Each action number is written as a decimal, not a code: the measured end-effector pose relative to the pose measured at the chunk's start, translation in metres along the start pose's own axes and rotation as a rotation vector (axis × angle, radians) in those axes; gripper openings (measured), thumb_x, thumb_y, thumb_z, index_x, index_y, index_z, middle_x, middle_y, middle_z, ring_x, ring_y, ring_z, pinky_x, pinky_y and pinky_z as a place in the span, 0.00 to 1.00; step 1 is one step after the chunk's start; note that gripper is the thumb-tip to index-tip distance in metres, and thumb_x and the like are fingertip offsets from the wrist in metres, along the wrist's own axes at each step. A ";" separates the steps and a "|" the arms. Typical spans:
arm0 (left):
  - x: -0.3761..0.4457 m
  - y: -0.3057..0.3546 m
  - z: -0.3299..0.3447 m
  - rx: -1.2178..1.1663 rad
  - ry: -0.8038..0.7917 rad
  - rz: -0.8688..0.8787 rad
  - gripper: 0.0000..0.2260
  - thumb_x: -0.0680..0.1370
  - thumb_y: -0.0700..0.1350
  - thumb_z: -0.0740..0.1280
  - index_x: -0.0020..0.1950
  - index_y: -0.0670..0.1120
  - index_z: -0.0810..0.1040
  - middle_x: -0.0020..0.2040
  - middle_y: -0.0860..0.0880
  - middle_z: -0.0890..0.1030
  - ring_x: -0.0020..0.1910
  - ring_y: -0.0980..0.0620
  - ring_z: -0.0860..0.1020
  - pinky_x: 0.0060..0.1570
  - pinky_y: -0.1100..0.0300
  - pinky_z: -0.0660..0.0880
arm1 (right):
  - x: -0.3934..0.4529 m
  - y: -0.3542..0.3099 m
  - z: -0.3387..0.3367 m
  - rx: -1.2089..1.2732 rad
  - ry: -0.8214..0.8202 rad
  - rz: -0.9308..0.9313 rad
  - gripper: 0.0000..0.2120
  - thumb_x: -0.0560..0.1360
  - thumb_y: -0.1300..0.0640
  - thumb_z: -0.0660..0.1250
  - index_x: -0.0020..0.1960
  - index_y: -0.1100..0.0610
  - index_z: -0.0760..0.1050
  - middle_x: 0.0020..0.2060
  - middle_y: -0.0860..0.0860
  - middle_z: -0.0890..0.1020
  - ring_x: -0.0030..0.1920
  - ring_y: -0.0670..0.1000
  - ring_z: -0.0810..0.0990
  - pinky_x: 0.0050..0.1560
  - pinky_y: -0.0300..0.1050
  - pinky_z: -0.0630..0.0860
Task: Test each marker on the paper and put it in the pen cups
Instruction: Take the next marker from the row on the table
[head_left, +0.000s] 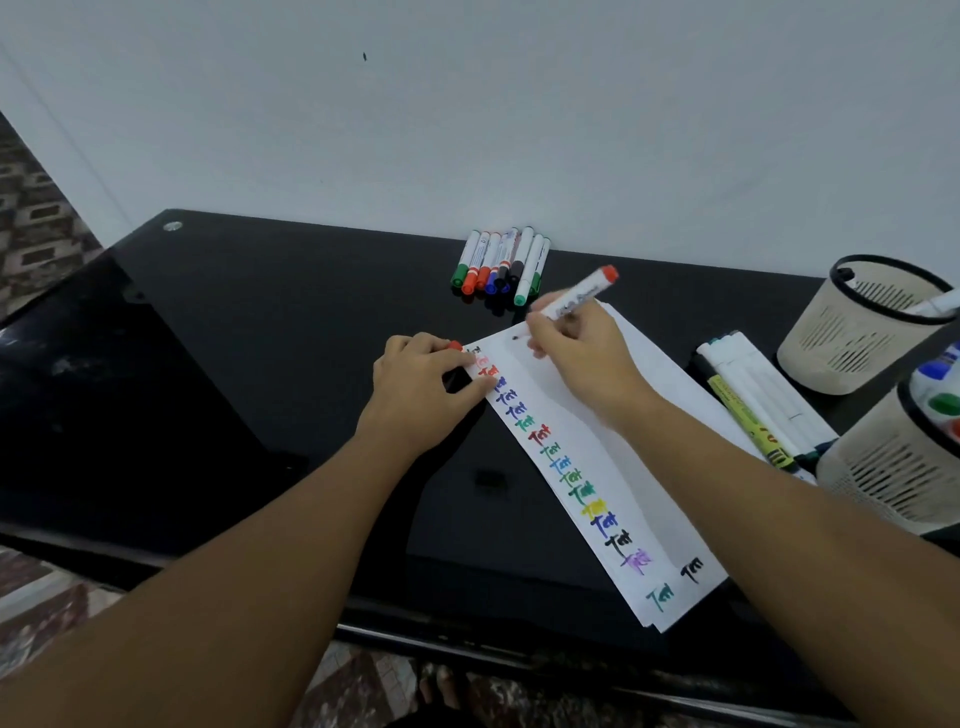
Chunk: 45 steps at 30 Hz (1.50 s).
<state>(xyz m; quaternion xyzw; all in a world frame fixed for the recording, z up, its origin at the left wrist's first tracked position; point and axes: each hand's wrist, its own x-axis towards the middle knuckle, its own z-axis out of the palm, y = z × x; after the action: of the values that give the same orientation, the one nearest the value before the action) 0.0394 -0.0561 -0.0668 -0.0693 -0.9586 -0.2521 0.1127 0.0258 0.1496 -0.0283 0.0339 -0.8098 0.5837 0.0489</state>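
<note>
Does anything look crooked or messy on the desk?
Yes, the paper lies slanted across the black desk, and its near corner pokes past the front edge. The untested markers lie in a loose pile by the wall.

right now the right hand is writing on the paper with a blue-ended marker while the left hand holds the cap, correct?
Not quite: in the head view the marker in the right hand has an orange-red end, not blue. The left hand does hold the cap at the paper.

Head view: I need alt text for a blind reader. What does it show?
A right hand holds a red-ended marker over paper lined with coloured test words, while the left hand pins its corner. More markers and two cups sit on the black table.
</note>
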 end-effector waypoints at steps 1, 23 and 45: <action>0.000 0.000 0.000 -0.003 0.001 0.001 0.22 0.76 0.67 0.67 0.66 0.58 0.81 0.66 0.57 0.74 0.69 0.51 0.63 0.70 0.49 0.63 | 0.007 0.001 0.004 -0.026 -0.011 0.000 0.13 0.80 0.46 0.69 0.61 0.51 0.75 0.48 0.47 0.84 0.50 0.44 0.84 0.54 0.46 0.81; 0.003 -0.002 0.004 -0.007 0.013 -0.004 0.27 0.74 0.69 0.68 0.67 0.57 0.80 0.64 0.59 0.71 0.67 0.55 0.62 0.69 0.54 0.59 | 0.018 0.015 0.019 -0.218 -0.054 0.005 0.07 0.82 0.48 0.67 0.55 0.50 0.79 0.48 0.45 0.83 0.48 0.46 0.83 0.55 0.50 0.81; 0.003 0.000 0.002 -0.020 0.013 -0.012 0.27 0.73 0.69 0.69 0.67 0.57 0.80 0.64 0.59 0.71 0.67 0.55 0.62 0.71 0.51 0.60 | 0.020 0.017 0.016 -0.278 -0.025 0.081 0.14 0.82 0.44 0.66 0.55 0.55 0.78 0.45 0.50 0.85 0.45 0.49 0.85 0.51 0.52 0.82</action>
<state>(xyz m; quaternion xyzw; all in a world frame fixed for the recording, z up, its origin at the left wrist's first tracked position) 0.0365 -0.0546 -0.0678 -0.0630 -0.9557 -0.2630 0.1164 0.0036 0.1398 -0.0470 0.0015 -0.8840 0.4671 0.0194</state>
